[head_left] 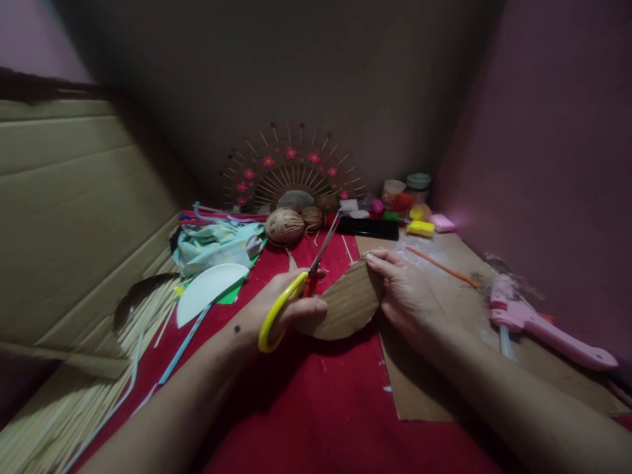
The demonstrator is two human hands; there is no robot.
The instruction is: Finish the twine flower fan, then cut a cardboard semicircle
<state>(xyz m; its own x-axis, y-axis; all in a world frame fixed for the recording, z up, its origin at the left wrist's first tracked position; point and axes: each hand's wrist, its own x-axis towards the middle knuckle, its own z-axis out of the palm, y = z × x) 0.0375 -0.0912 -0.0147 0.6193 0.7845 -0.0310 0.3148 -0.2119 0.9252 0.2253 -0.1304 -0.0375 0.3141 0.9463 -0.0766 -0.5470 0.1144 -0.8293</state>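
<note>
Yellow-handled scissors [282,309] are in my left hand [276,299], their blades pointing up and away. The thumb of that hand lies over the left end of a half-round piece of brown cardboard [348,304]. My right hand [402,286] pinches the upper right corner of the cardboard between thumb and fingers. The blades stand above the cardboard's left side, and I cannot tell whether they touch it. Part of the left fingers is hidden behind the scissors and cardboard.
A pink glue gun [548,326] and an orange stick [442,266] lie on a cardboard sheet [424,395] at right. Twine balls [285,227] and a flowered stick fan [291,158] stand behind. At left are a white half-disc [210,293], cloth [212,247] and thin sticks [64,421].
</note>
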